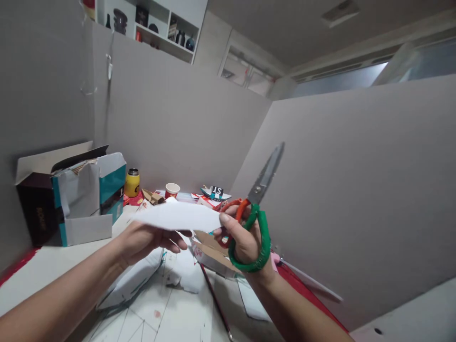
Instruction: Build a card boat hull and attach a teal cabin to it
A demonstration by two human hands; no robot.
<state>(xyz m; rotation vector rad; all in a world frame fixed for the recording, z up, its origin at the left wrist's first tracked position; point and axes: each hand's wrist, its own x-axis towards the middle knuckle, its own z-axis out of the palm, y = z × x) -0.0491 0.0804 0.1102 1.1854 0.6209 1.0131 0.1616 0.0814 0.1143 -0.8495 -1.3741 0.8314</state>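
My left hand (142, 240) holds a white strip of paper (178, 216) from below, its fingers curled under the sheet. My right hand (240, 240) grips scissors (261, 190) with green and orange handles; its fingers pass through the green loop and its thumb presses the paper's right end. The closed metal blades point up and to the right, away from the paper. Both hands hover above the table.
A white table (46, 270) carries cut paper and cardboard scraps (210, 251) and a thin dark rod (215, 299). An open teal and white box (89, 199) stands at the left, with a yellow jar (132, 182) and a paper cup (172, 190) behind. Grey partition walls surround the table.
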